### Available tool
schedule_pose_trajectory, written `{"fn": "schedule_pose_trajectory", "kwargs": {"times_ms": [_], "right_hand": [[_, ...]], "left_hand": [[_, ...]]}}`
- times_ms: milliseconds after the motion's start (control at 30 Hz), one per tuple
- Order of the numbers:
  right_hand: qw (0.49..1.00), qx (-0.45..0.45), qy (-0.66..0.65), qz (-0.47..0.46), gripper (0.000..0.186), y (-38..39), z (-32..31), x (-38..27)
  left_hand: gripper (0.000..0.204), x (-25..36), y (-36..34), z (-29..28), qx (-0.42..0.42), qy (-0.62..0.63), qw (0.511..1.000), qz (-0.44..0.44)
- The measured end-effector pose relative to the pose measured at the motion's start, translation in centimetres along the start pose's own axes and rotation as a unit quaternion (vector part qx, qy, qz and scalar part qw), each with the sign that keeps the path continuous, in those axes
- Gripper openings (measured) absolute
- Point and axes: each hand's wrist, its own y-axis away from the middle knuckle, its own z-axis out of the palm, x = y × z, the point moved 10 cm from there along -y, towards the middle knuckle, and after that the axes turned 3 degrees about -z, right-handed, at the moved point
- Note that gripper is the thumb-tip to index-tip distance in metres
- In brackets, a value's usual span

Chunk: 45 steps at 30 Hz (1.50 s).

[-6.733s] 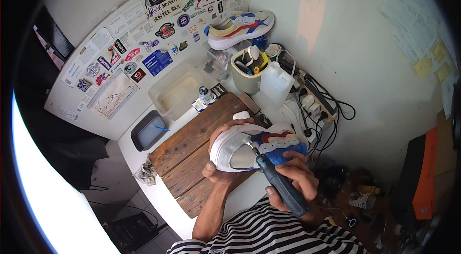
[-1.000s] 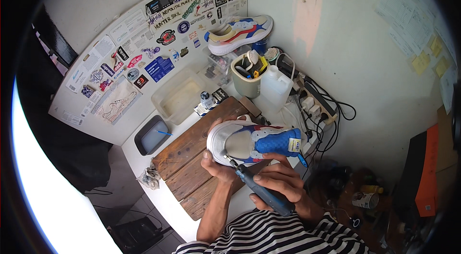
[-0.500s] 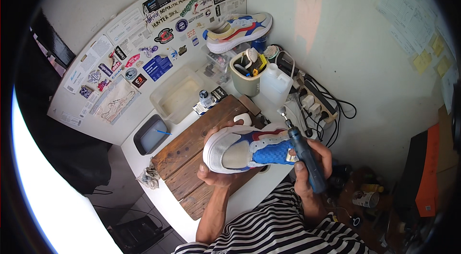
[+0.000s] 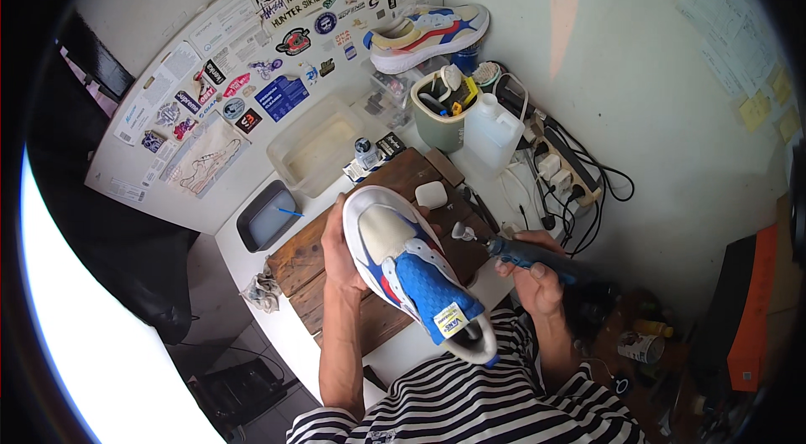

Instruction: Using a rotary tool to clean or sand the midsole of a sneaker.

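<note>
My left hand grips a sneaker from its left side, with the thumb and fingers partly hidden behind the sole. The sneaker is white, blue and cream with a red stripe; its toe tilts up and away while the heel opening faces me. A bright blue tongue with a pale label shows on top. In my right hand is a dark blue handheld rotary tool, its small pale tip pointing left toward the sneaker, apart from it. Under both lies a brown wooden board.
A matching sneaker rests at the back on clear boxes. Nearby are a bin of tools, a white jug and a power strip with tangled cables. Left of them sit a clear tub, a dark tray and a crumpled rag.
The sneaker has turned from lying sideways to toe away and heel toward me. The rotary tool has swung from nearly upright to almost level, its tip now pointing left.
</note>
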Motion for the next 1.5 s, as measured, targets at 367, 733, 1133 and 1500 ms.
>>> {"fn": "schedule_pose_trajectory", "kwargs": {"times_ms": [367,733,1133,1500], "right_hand": [[0.995,-0.024,-0.087,0.050,0.051,0.7,-0.9,3.2],[0.959,0.081,-0.221,0.155,0.039,1.5,-4.0,12.1],[0.962,0.055,-0.200,0.178,0.041,0.4,-5.6,13.0],[0.969,0.056,-0.161,0.179,0.041,0.5,-5.7,12.8]], "left_hand": [[0.077,3.0,0.4,-6.0,0.279,-0.562,0.772,-0.101],[0.080,6.2,-2.0,-10.5,0.264,-0.668,0.689,-0.095],[0.069,3.6,-3.6,-8.6,0.272,-0.671,0.679,-0.125],[0.071,3.4,-3.5,-8.4,0.284,-0.669,0.674,-0.132]]}}
